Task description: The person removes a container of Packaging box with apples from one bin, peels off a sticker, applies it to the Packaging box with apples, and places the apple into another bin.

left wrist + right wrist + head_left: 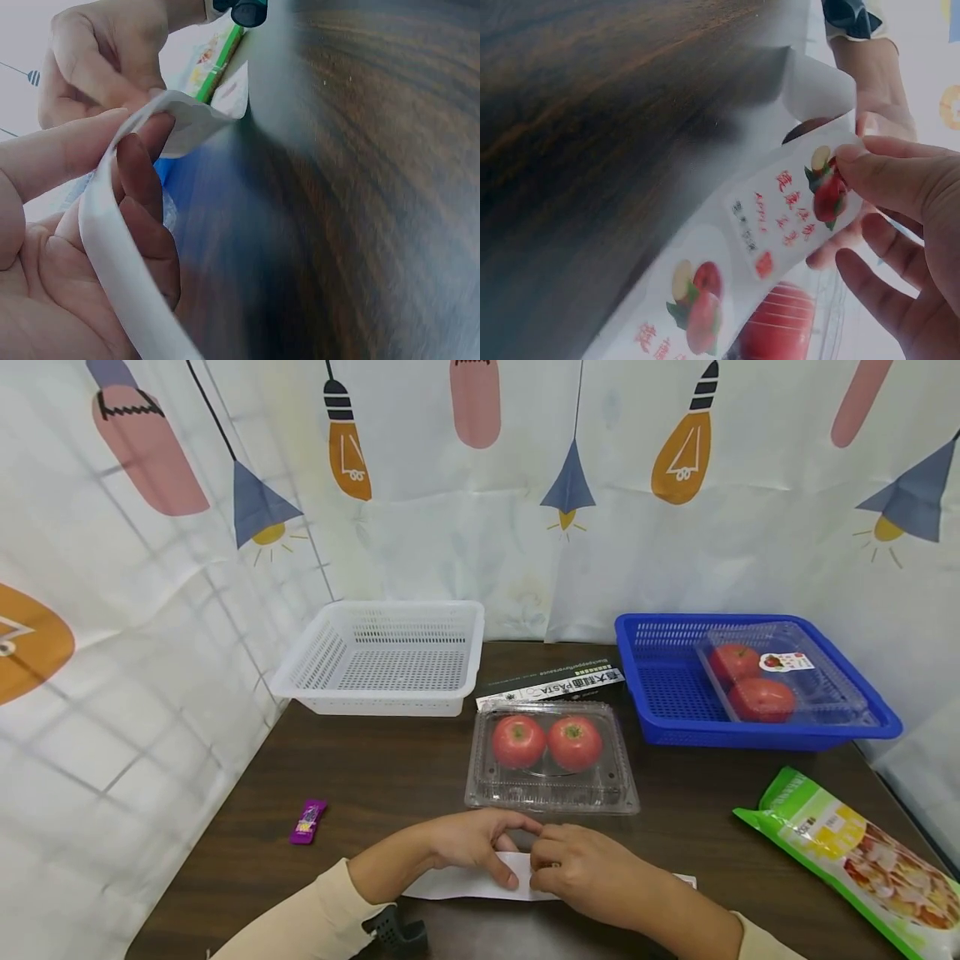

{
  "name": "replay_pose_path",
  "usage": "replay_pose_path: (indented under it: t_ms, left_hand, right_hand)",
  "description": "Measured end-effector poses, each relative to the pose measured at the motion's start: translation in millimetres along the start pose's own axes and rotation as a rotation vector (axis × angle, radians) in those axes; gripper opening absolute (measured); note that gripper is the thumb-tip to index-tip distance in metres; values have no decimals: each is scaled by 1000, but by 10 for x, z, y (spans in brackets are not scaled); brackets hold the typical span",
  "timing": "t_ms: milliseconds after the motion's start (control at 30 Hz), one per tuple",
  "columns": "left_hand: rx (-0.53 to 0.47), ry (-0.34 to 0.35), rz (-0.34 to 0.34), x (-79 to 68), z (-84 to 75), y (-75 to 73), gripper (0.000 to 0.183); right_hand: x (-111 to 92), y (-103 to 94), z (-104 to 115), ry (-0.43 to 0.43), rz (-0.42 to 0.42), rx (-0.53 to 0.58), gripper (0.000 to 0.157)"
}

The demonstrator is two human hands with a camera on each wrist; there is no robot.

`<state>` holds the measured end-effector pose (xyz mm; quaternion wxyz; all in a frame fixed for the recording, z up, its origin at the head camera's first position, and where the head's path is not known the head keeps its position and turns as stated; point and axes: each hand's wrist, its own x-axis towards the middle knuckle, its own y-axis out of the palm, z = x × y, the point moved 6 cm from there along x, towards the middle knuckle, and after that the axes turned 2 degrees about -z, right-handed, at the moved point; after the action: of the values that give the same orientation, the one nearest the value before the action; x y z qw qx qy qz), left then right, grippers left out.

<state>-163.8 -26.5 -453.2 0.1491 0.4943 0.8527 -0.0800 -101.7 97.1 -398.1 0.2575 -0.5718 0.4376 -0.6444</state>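
Both hands hold a white strip of stickers (450, 883) near the table's front. My left hand (468, 843) pinches it between thumb and fingers, and the blank back bends through its grip in the left wrist view. My right hand (588, 867) pinches the strip close by, its fingertips almost meeting the left ones. In the right wrist view, an apple sticker (780, 206) with red lettering lies under the right thumb, with another apple sticker further along. Just beyond the hands sits a closed clear plastic box (551, 792) holding two red apples (519, 742).
Behind the box lies a dark pasta packet (555, 683). A white basket (390, 703) stands at the back left. The blue basket (750, 737) at the back right holds another clear box with apples and a label. A green food bag (862, 860) lies right, a small purple packet (307, 822) left.
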Motion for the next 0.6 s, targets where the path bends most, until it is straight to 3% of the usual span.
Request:
replay_pose_path:
  t_ms: [233, 400, 600]
  left_hand:
    - [431, -7, -148, -66, -28, -86, 43]
    - [604, -35, -205, -113, 8, -126, 39]
    - [759, -31, -242, -137, 40, -160, 40]
  right_hand:
    - [-64, -103, -64, 30, -22, 110, 20]
    - [-140, -240, -148, 63, -88, 213, 30]
    - [-208, -430, -375, 236, -184, 253, 16]
